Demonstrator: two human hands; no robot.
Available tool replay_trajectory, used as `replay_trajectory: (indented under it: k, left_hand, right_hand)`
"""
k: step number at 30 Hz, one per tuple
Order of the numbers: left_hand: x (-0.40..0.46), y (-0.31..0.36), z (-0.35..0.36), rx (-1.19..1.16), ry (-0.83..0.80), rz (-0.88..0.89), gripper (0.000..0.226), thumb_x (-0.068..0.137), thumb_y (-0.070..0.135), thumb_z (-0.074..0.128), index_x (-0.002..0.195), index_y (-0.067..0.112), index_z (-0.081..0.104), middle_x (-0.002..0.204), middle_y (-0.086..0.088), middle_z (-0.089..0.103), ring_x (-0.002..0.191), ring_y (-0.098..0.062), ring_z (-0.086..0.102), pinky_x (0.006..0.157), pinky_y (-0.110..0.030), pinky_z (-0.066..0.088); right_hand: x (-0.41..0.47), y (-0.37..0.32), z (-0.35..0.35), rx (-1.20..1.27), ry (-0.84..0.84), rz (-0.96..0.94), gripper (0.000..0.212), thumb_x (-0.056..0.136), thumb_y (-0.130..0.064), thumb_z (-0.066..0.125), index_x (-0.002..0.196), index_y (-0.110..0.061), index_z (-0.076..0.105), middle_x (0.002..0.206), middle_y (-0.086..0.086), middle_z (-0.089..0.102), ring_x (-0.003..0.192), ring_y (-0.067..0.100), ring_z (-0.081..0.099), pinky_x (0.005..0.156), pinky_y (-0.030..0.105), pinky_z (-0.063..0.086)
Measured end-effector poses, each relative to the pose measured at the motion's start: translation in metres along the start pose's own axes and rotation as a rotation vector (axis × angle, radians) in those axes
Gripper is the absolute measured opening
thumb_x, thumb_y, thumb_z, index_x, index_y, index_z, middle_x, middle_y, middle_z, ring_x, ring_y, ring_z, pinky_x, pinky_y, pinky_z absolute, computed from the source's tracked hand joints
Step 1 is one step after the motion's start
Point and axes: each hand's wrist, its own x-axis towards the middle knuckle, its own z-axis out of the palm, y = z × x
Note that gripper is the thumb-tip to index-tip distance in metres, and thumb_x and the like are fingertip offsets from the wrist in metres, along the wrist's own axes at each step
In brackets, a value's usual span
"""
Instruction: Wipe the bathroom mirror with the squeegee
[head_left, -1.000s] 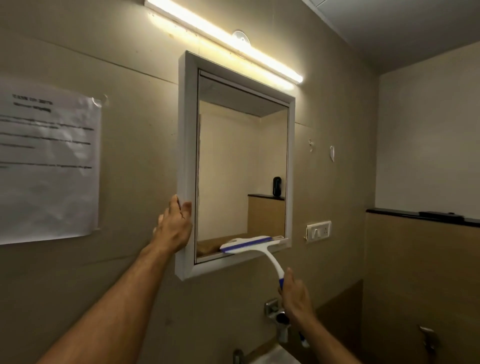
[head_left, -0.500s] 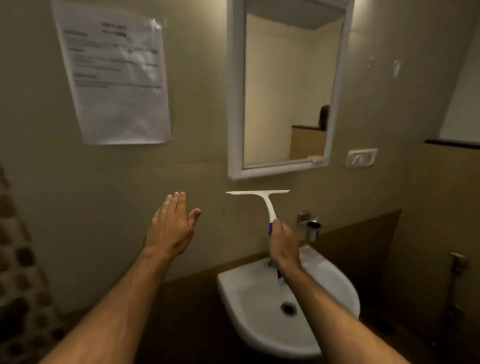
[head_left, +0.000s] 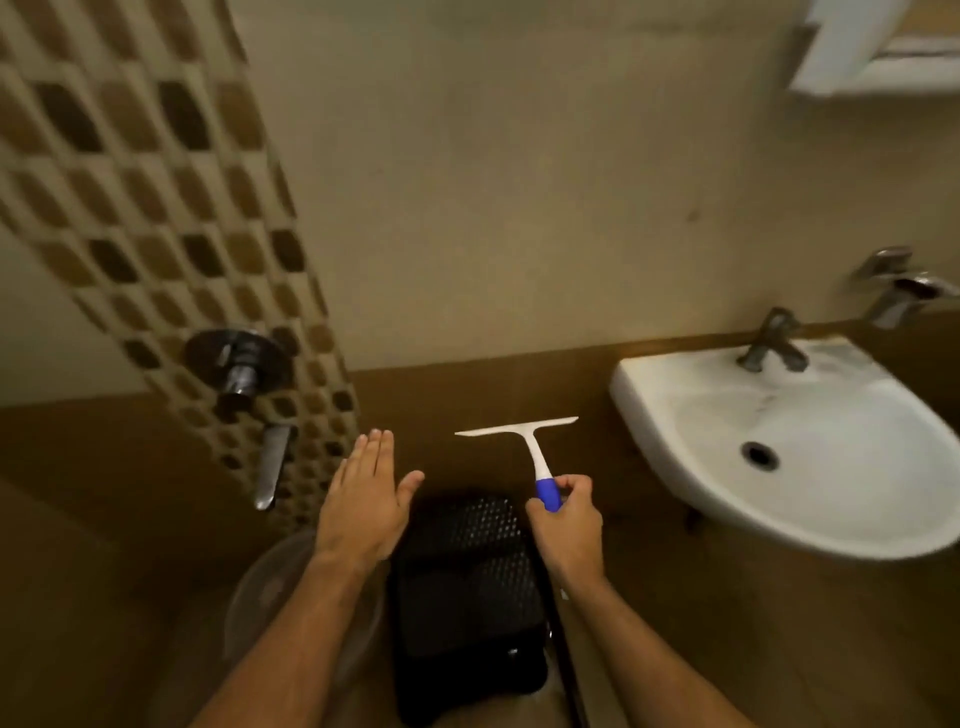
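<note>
Squeegee (head_left: 524, 441) lowered off mirror (head_left: 852, 57); right hand (head_left: 566, 525) grips handle, left hand (head_left: 363, 509) spread.

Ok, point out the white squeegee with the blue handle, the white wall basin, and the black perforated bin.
white squeegee with the blue handle (head_left: 536, 453), head view, on the white neck below the blade.
white wall basin (head_left: 810, 514), head view, on the front rim.
black perforated bin (head_left: 467, 587), head view, on its top.
</note>
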Motion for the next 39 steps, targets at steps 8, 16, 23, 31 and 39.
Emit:
replay_trajectory:
  k: [8,16,23,31,39]
  left_hand:
    - [-0.023,-0.077,0.096,-0.089,-0.165,-0.13,0.073,0.098,0.059,0.022,0.156,0.016,0.011,0.163,0.0,0.01,0.15,-0.014,0.004,0.121,-0.036,0.012]
    - [-0.026,-0.081,0.202,-0.164,-0.249,-0.261,0.081,0.09,0.063,0.009,0.156,0.017,0.011,0.163,0.002,0.008,0.15,-0.013,0.001,0.119,-0.039,0.012]
    - [-0.017,-0.082,0.271,-0.201,-0.291,-0.266,0.08,0.091,0.063,0.011,0.156,0.016,0.012,0.163,0.0,0.01,0.15,-0.014,0.004,0.119,-0.037,0.011]
    - [-0.03,-0.079,0.299,-0.178,-0.295,-0.232,0.071,0.1,0.052,0.023,0.152,0.003,0.026,0.158,-0.014,0.024,0.149,-0.025,0.018,0.12,-0.034,0.013]
    - [-0.009,-0.059,0.263,-0.161,-0.267,-0.229,0.071,0.099,0.051,0.027,0.154,0.007,0.021,0.161,-0.01,0.018,0.15,-0.021,0.01,0.121,-0.035,0.012]
  right_hand:
    - [0.014,0.073,0.093,-0.347,-0.061,-0.001,0.025,0.085,-0.034,0.064,0.099,-0.023,0.047,0.087,0.002,0.067,0.076,0.024,0.064,0.068,0.037,0.052]
    - [0.064,0.166,0.144,-0.578,-0.145,-0.022,0.026,0.09,-0.04,0.056,0.103,-0.025,0.041,0.089,0.01,0.068,0.084,0.038,0.067,0.064,0.035,0.043]
    - [0.108,0.21,0.185,-0.624,-0.133,0.002,0.024,0.094,-0.044,0.05,0.103,-0.027,0.035,0.079,-0.001,0.058,0.077,0.033,0.067,0.064,0.033,0.042]
    - [0.131,0.24,0.192,-0.61,-0.233,0.052,0.038,0.093,-0.039,0.056,0.124,-0.028,0.037,0.107,0.006,0.068,0.094,0.028,0.066,0.079,0.042,0.053]
    - [0.139,0.195,0.165,-0.646,-0.274,-0.104,0.064,0.095,-0.044,0.05,0.147,-0.016,0.028,0.151,0.012,0.035,0.134,0.031,0.04,0.107,0.048,0.04]
